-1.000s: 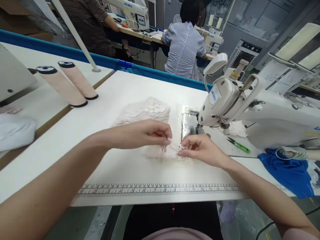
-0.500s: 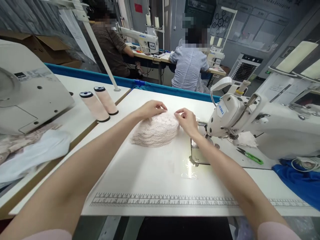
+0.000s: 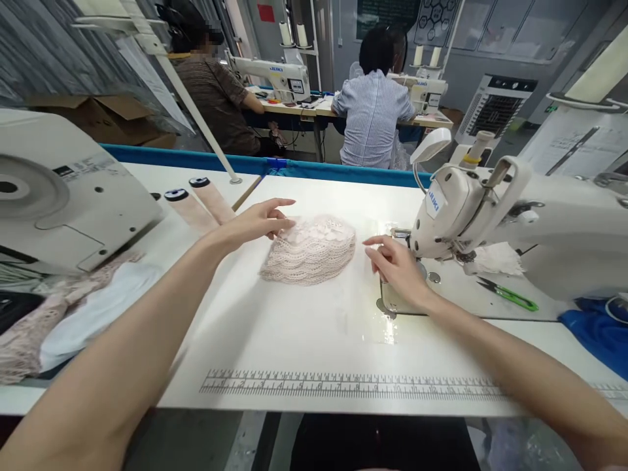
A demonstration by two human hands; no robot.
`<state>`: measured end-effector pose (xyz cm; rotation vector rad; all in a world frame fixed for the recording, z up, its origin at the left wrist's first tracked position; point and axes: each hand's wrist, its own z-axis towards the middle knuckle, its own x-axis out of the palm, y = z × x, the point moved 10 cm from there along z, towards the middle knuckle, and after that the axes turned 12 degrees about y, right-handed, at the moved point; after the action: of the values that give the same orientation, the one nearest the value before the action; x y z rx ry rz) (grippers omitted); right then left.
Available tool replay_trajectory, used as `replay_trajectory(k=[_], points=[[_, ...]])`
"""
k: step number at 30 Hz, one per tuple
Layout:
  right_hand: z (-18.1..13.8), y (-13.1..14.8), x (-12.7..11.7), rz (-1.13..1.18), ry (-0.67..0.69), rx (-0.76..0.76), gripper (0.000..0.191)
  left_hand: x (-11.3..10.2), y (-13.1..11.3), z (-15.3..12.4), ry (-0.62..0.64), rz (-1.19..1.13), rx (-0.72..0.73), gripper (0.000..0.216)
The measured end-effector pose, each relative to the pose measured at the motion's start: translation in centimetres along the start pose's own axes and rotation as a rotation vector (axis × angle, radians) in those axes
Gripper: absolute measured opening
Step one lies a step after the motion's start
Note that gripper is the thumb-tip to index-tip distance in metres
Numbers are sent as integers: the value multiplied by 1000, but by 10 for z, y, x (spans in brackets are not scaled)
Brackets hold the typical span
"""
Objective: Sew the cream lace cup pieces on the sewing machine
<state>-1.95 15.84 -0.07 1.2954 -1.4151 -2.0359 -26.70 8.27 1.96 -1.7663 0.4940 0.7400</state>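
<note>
A ruler strip (image 3: 353, 386) is edging the table (image 3: 294, 333). Green snips (image 3: 513, 296) are lying on the bed of the sewing machine (image 3: 449, 212), which is crowding the empty, loosely spread right hand (image 3: 398, 268). Mid-table, the lace stack (image 3: 311, 254) is lying, long axis running left-right, scallops facing the person. The left hand (image 3: 260, 221), fingers parted, is reaching its far-left edge, contact unclear.

A second ago both hands pinched a scrap of lace (image 3: 321, 229) in front of the pile (image 3: 309, 263); half a second ago they met close together at the pile's top edge. Now the fingers have let go and the lace lies on the pile. The left hand (image 3: 279, 219) has moved out to the pile's upper left edge, the right hand (image 3: 375, 252) rightward, beside the machine (image 3: 434, 219).
</note>
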Motion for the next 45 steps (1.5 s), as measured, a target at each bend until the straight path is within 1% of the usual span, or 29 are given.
replay_trajectory(k=[2, 3, 5, 7, 9, 11, 13, 15, 16, 17, 18, 20, 22, 23, 24, 26, 27, 29, 32, 36, 40, 45], points=[[-29, 1, -3, -29, 57, 9, 24, 7, 0, -8, 15, -8, 2, 70], [-43, 1, -5, -35, 80, 16, 24, 9, 1, -11, -3, -10, -6, 70], [-71, -3, -14, -76, 83, 34, 24, 10, 5, -17, -62, 1, -32, 68], [-94, -9, -30, -152, 41, 59, 25, 10, 6, -20, -101, 71, -44, 65], [-114, -17, -48, -255, -12, 83, 26, 10, 3, -22, -113, 191, -45, 59], [-127, -25, -68, -392, -68, 90, 26, 9, -2, -24, -137, 307, -51, 51], [-136, -30, -90, -569, -145, 71, 25, 8, -12, -28, -195, 392, -60, 44], [-141, -33, -113, -766, -229, 61, 22, 8, -30, -35, -310, 483, -25, 38], [-141, -35, -123, -843, -249, 64, 23, 9, -48, -43, -429, 562, 56, 32], [-140, -37, -133, -888, -273, 65, 22, 11, -66, -53, -553, 585, 160, 27], [-137, -42, -142, -905, -269, 85, 23, 18, -83, -63, -638, 599, 262, 24], [-128, -53, -158, -923, -261, 167, 23, 47, -116, -76, -695, 691, 462, 18], [-115, -60, -167, -960, -246, 233, 24, 92, -149, -82, -607, 820, 687, 13], [-108, -62, -170, -973, -247, 253, 23, 113, -163, -85, -551, 836, 797, 13], [-100, -65, -171, -987, -242, 271, 22, 134, -176, -88, -479, 841, 906, 14], [-86, -69, -171, -1019, -234, 308, 21, 164, -195, -93, -384, 774, 1076, 14], [-79, -72, -171, -1037, -230, 328, 21, 174, -200, -92, -359, 740, 1111, 13], [-69, -77, -171, -1073, -211, 365, 21, 189, -204, -86, -297, 689, 1122, 12], [-61, -81, -173, -1116, -175, 405, 25, 198, -196, -78, -236, 647, 1086, 13], [-61, -78, -172, -1145, -128, 408, 26, 192, -184, -73, -232, 596, 1025, 14], [-61, -77, -166, -1162, -81, 384, 22, 187, -181, -70, -244, 569, 1003, 13], [-58, -78, -170, -1164, -101, 399, 25, 187, -181, -68, -255, 574, 992, 12]])
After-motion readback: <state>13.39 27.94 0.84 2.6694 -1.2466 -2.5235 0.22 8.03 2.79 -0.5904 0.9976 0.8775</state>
